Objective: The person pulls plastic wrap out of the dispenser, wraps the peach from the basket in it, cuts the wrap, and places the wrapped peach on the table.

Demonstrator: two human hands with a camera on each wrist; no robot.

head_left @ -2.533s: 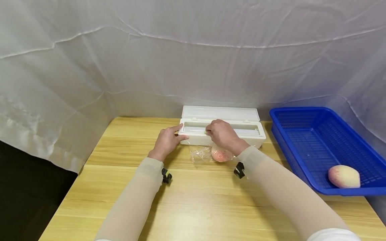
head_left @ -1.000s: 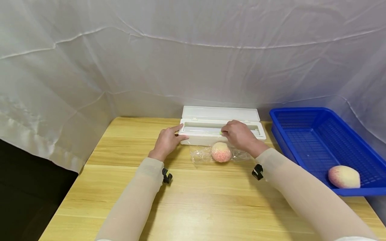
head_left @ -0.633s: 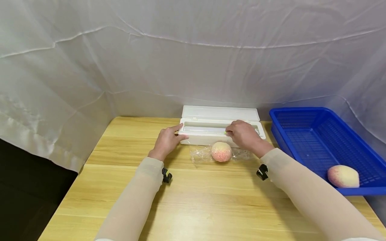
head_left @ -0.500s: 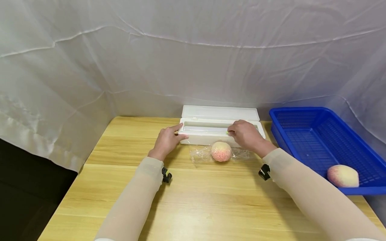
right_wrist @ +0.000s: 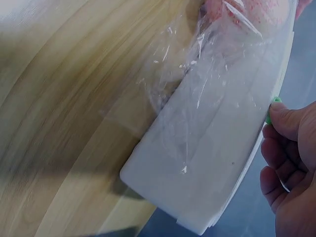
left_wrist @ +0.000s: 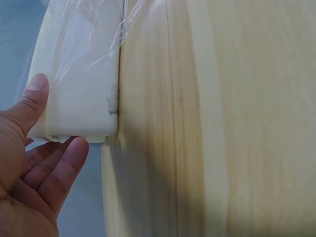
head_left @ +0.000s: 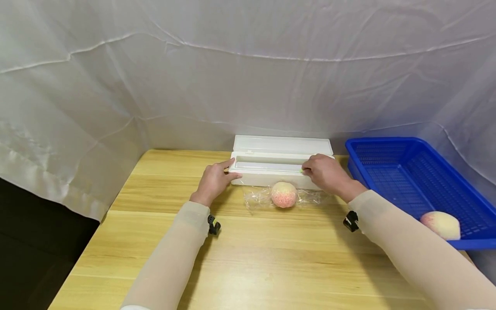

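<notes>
A white cling film dispenser (head_left: 253,179) stands at the table's back with its lid (head_left: 283,145) raised. My left hand (head_left: 213,181) holds its left end; in the left wrist view, thumb and fingers (left_wrist: 64,168) grip around the corner. My right hand (head_left: 325,172) pinches the small green slide cutter (right_wrist: 275,100) on the dispenser's top front edge, right of the middle. In front of the dispenser lies a pink and cream peach (head_left: 284,195) on crumpled clear film (head_left: 257,198). The film drapes over the dispenser's front. The right hand covers part of the dispenser's right side.
A blue plastic basket (head_left: 377,193) stands at the right, with another peach (head_left: 441,224) in its near end. Pale grey cloth (head_left: 248,86) hangs behind and beside the wooden table (head_left: 248,262). The table's left edge drops to a dark area.
My right hand has slid rightward along the dispenser's edge with the green slide cutter, uncovering the peach. My left hand has stayed at the left end.
</notes>
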